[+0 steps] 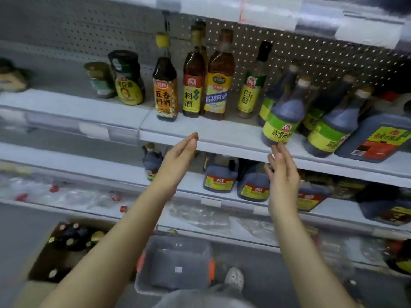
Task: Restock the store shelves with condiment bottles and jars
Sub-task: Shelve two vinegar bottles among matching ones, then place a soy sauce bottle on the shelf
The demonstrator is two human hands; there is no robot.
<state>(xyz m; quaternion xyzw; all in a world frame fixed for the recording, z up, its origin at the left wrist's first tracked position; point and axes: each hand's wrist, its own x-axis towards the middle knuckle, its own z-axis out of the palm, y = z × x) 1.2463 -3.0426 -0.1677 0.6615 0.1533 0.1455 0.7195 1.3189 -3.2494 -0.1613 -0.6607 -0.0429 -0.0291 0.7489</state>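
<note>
While both hands are holding nothing, fingers straight and relaxed, the left hand (pixel 180 156) is hovering at the front edge of the shelf (pixel 222 138) and the right hand (pixel 283 172) is hovering just under the vinegar bottle (pixel 282 116) standing at the near right, though I cannot tell whether the fingertips are touching it. This is looking like a pause between placements. The next move is probably calling either for squaring that bottle with its neighbours or for reaching down left to the box (pixel 66 245) of bottles on the floor.
</note>
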